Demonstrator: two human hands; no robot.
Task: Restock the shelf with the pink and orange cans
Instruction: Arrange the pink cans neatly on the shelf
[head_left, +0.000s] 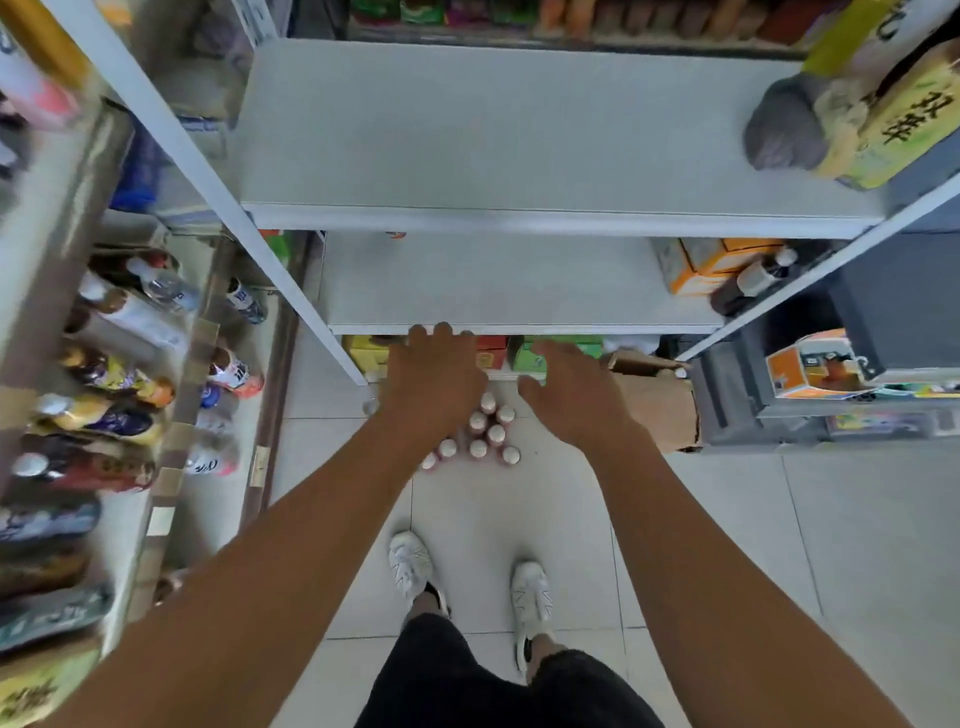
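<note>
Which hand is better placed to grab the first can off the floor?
Left, probably. The left hand hangs open over the cans on the floor, overlapping the cluster's left side in this view. The right hand is open too but sits off to the cluster's right.

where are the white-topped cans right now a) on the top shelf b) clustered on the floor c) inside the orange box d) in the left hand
B: the cans stand in a cluster on the tiled floor in front of the shelf unit, and the left hand and right hand above them hold nothing.
</note>
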